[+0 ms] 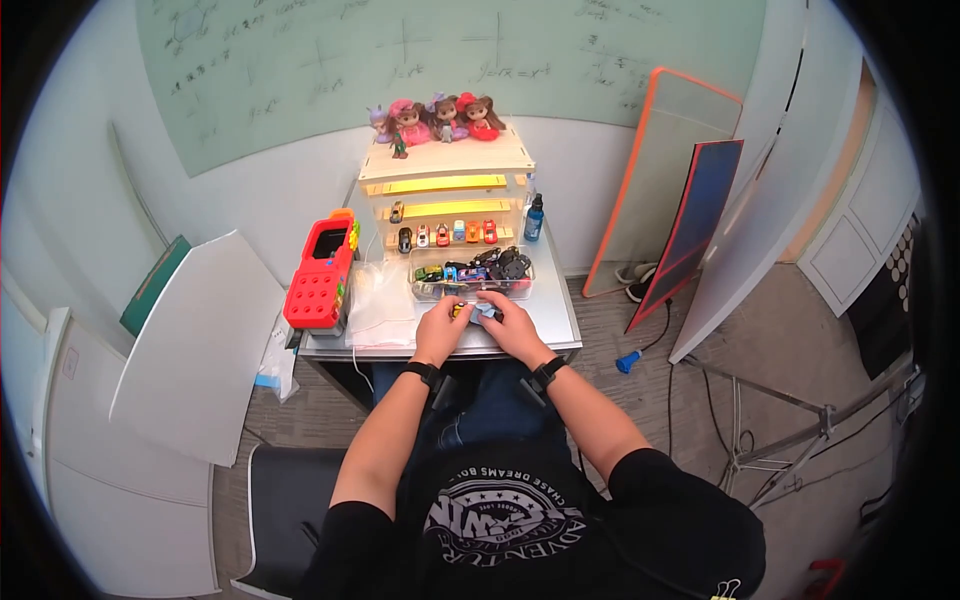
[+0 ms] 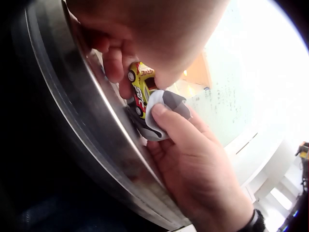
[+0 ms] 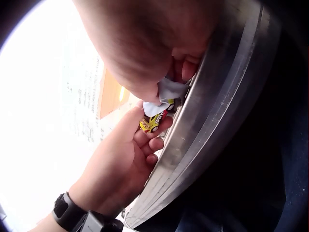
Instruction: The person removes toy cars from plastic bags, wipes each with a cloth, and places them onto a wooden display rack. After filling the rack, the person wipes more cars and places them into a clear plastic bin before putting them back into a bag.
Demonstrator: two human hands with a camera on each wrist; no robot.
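A small yellow and red toy car [image 2: 139, 90] with printed lettering is held by my left hand [image 1: 438, 331], the thumb at one end and fingers behind it. My right hand [image 1: 513, 329] pinches a light grey-blue cloth [image 3: 172, 91] that is wrapped over the other end of the car, hiding that part. In the right wrist view the car's yellow end sticks out from under the cloth. Both hands are close together at the front edge of the table [image 1: 555, 318].
Just beyond the hands stands a clear bin [image 1: 420, 290] of toy cars. Behind it, a wooden tiered rack [image 1: 450, 165] carries more cars, with dolls on top. A red toy box [image 1: 322, 285] and white sheet [image 1: 380, 305] lie left; a blue bottle [image 1: 534, 218] stands right.
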